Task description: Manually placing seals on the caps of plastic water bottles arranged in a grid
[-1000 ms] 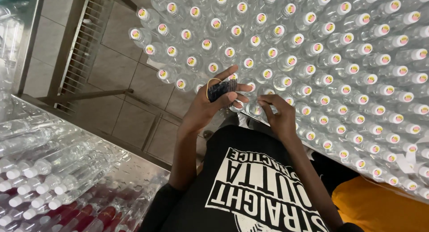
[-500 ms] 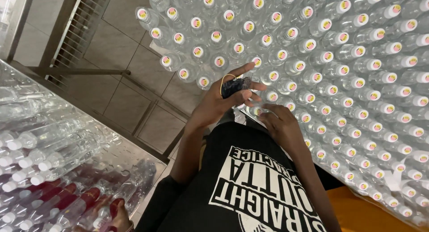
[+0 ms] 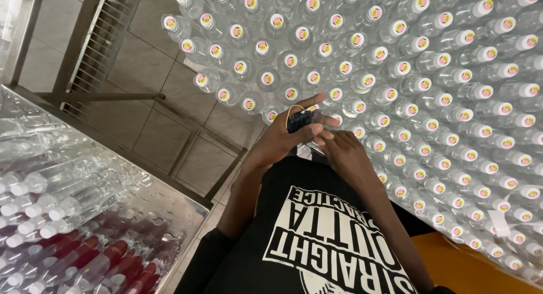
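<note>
dark small pad (image 3: 298,121) pinched in left hand (image 3: 288,136); right hand (image 3: 342,152) curled, perhaps touching it.

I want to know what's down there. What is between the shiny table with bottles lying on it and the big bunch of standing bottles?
Tiled floor and a metal frame, seen from the head camera.

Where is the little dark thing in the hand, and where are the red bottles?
small dark object (image 3: 296,120), head view, on its dark face between the fingers.
left hand (image 3: 283,136), head view, middle of the hand holding it.
red bottles (image 3: 104,259), head view, on the body of one lying at lower left.
</note>
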